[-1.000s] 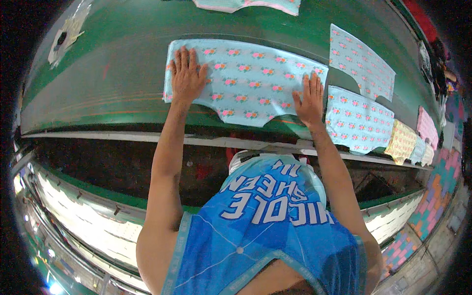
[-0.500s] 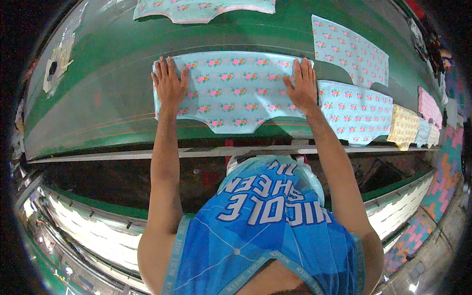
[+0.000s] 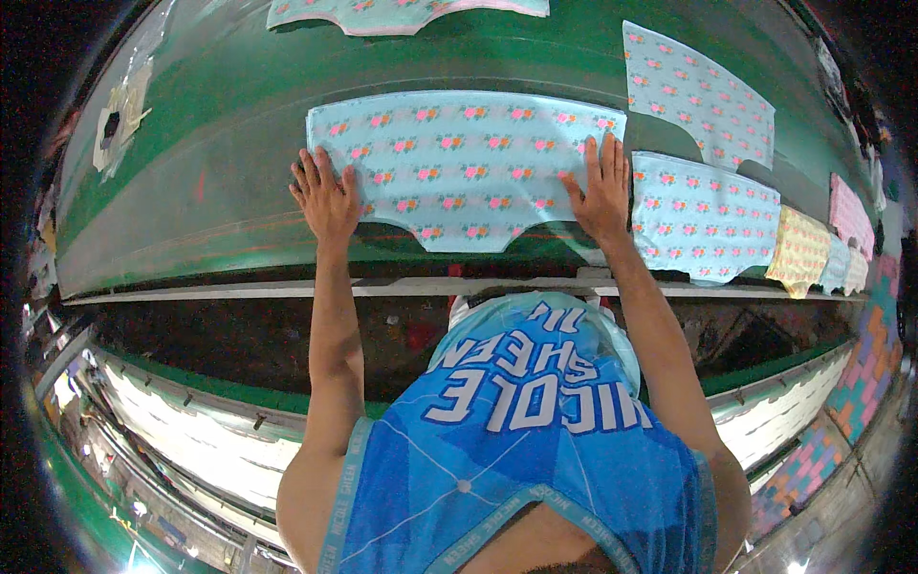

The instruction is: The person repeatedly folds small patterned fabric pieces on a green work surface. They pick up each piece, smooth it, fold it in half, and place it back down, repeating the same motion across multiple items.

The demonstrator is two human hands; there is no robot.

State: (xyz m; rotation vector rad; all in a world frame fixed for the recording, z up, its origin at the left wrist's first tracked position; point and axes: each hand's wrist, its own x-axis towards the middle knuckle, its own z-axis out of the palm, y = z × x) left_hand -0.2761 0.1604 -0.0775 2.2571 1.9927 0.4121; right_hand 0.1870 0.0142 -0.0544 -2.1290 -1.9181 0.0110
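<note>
Fabric of a blue sleeveless shirt (image 3: 516, 450) filled the nearest part of the view, with both bare forearms reaching away from it over a pale metal rail (image 3: 287, 289) at the near edge of a long green table (image 3: 210, 182). On that table lay a light blue cut cloth piece (image 3: 464, 163) printed with small pink flowers, spread flat, its near edge notched in a curve. The left hand (image 3: 327, 199) rested palm down with fingers spread on the piece's near left corner, partly on the table; the right hand (image 3: 601, 189) pressed flat the same way on its right end. Neither hand gripped anything. Just right of the right hand lay a second flowered piece (image 3: 703, 215), then a yellow piece (image 3: 801, 251). Farther off lay another flowered piece (image 3: 693, 94) and one more (image 3: 402, 13) at the far edge.
</note>
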